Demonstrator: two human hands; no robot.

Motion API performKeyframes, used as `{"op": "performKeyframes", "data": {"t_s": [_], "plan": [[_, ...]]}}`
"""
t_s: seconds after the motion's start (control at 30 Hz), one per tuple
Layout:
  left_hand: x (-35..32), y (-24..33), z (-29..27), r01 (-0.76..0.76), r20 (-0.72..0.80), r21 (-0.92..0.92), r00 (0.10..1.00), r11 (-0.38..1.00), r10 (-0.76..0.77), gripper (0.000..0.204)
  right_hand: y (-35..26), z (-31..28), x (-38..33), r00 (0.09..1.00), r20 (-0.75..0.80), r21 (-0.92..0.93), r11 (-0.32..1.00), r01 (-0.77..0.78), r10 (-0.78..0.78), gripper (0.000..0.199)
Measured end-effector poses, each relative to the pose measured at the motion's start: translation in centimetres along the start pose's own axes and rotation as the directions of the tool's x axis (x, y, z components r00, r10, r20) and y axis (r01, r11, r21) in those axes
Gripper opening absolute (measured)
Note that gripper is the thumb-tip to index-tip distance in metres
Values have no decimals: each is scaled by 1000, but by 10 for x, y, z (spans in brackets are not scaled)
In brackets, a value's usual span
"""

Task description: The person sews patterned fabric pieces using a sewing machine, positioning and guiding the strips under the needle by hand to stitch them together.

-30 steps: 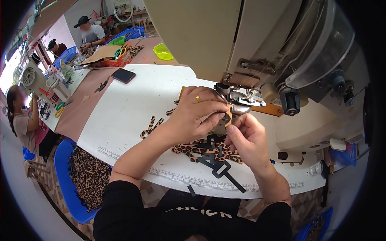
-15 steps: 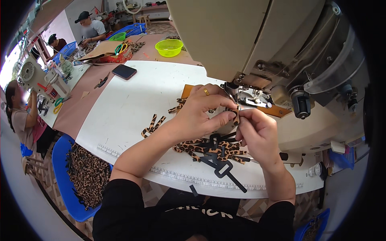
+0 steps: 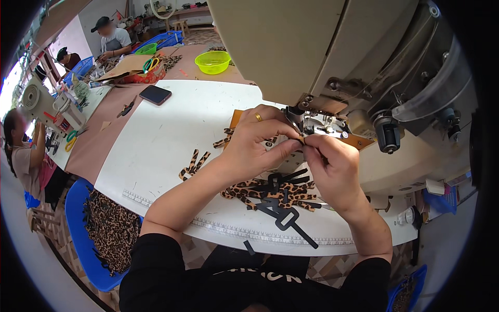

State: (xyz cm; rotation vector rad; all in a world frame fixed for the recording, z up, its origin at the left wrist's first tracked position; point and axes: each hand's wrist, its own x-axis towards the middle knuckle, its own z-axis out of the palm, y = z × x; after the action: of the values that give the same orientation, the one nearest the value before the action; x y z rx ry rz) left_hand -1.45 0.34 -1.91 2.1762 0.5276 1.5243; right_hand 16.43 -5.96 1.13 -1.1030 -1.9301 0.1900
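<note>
Under the needle head of the sewing machine [image 3: 332, 62], your two hands meet over a small leopard-print strip [image 3: 301, 140]. Your left hand [image 3: 257, 143], with a gold ring on one finger, curls over from the left, thumb and fingertips pinched together on the piece. Your right hand [image 3: 332, 166] comes up from below and pinches the same piece from the other side, so both hands are grasping it, fingertips touching right at the presser foot [image 3: 312, 125]. Only a narrow tan sliver of the strip shows between your fingers; the rest is hidden by them, so its full shape cannot be made out.

Just below your hands, on the white table [image 3: 171, 140], lies a loose heap of like strips [image 3: 260, 192]: narrow, tan with dark brown spots, mixed with flat black strap pieces [image 3: 283, 216], one with a rectangular loop. A few more spotted strips [image 3: 193, 164] lie apart to the left of your left forearm. A dark phone [image 3: 155, 94] rests farther up the table, and a lime-green bowl [image 3: 213, 61] stands beyond it. At your left side, a blue bin [image 3: 83, 249] holds a mass of the same leopard-print pieces. Other people work at tables in the far left background.
</note>
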Motion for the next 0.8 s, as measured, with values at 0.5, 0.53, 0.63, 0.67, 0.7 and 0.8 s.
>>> {"op": "performKeyframes", "data": {"t_s": [0.5,0.53,0.63,0.67,0.7,0.8], "plan": [[4,9,22,-167,-19,298,983,940,181,17,28,2,-10,883,-238,-263,902,343,-405,23],[4,9,25,-169,-15,300,983,939,182,17,29,1,-14,901,-275,-172,939,298,-337,22],[3,10,34,-210,-14,367,973,906,231,19,31,-3,-28,943,-302,-9,989,147,-143,19],[5,11,37,-220,-26,381,968,898,248,20,32,-5,-31,951,-272,48,985,164,-145,17],[6,12,39,-230,-38,394,963,890,266,21,31,-3,-31,955,-271,98,983,156,-124,17],[7,15,42,-210,-26,447,968,870,248,28,31,-2,-33,958,-267,147,979,144,-101,16]]}}
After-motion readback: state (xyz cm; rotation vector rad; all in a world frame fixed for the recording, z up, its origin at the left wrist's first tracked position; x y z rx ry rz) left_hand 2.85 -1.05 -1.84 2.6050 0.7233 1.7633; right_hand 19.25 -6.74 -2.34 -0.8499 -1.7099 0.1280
